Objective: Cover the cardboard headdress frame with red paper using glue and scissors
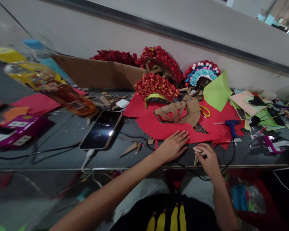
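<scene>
My left hand [173,146] lies flat with its fingers stretched out over the lower edge of a red sheet [151,130]. Close to the table's front edge, my right hand [208,157] is closed around a small torn piece of cardboard [197,150]; its fingers partly hide the piece. On the red sheet rests a curved cardboard frame with strips across it [180,112]. Yellow-handled scissors [205,111] lie beside the frame, their blades hidden. A blue glue gun [232,126] is farther right on more red material.
Red petal-covered arches [157,86] and a blue-and-pink beaded arch [203,73] stand near the wall. To the left are a phone [101,130] on a cable, a drink bottle [60,88] and a purple power strip [19,128]. Green paper [218,91] and cardboard scraps [131,148] lie about.
</scene>
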